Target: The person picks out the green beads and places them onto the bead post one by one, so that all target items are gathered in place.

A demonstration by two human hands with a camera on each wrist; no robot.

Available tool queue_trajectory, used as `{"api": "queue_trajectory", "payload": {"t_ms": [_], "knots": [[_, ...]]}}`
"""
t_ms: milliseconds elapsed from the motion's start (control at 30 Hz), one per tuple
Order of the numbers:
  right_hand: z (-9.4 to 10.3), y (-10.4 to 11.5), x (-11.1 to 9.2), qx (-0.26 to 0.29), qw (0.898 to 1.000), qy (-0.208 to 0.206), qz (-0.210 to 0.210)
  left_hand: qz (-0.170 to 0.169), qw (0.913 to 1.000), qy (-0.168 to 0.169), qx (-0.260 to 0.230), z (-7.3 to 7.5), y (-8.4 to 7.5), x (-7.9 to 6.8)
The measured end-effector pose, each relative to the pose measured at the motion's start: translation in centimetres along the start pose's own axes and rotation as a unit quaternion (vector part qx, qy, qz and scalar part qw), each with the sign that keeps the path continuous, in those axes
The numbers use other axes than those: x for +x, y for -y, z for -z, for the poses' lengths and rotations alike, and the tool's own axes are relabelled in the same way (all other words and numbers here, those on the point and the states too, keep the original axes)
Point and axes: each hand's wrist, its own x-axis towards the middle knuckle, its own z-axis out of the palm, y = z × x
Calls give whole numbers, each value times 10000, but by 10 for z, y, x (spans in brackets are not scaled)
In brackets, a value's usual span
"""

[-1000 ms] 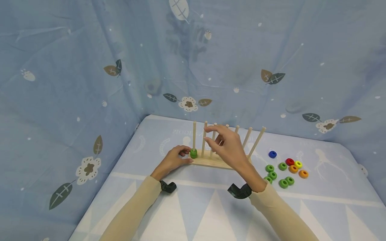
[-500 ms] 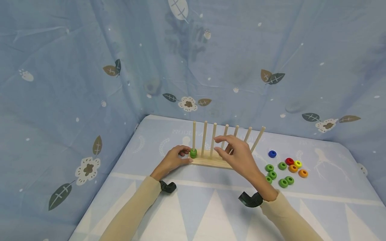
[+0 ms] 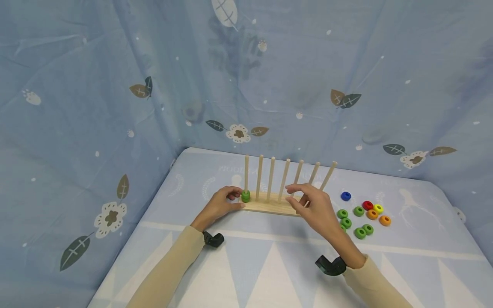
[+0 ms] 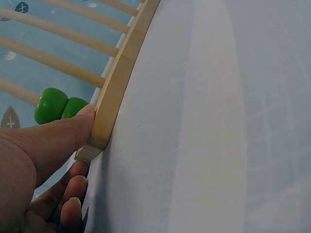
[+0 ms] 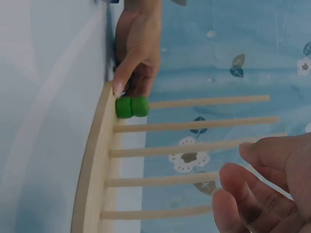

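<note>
A wooden peg board (image 3: pixel 265 208) with a row of several upright pegs stands on the table. Two green beads (image 5: pixel 139 107) are stacked at the bottom of its leftmost peg. My left hand (image 3: pixel 220 203) grips the board's left end: in the left wrist view the thumb (image 4: pixel 63 131) lies along the front edge beside the beads, the other fingers curl round the end. In front of the right-hand pegs hovers my right hand (image 3: pixel 319 210), thumb and fingers apart, nothing between them. The other pegs carry no beads.
Loose beads lie on the table right of the board: several green ones (image 3: pixel 360 232), a blue bead (image 3: pixel 345 196), a red bead (image 3: pixel 367 205), a yellow bead (image 3: pixel 378 208) and two orange ones (image 3: pixel 385 220). A patterned blue curtain (image 3: pixel 292 77) hangs behind the table.
My right hand has moved right and down along the pegs, away from the left end, still holding nothing. The left hand stays at the board's end.
</note>
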Motion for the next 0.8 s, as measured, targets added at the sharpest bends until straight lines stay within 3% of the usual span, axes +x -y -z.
{"api": "queue_trajectory", "payload": {"t_ms": [800], "knots": [[15,-33,-49,-230,9950,-173,-956,13,10000,-46,-65,-1,1,1]]}}
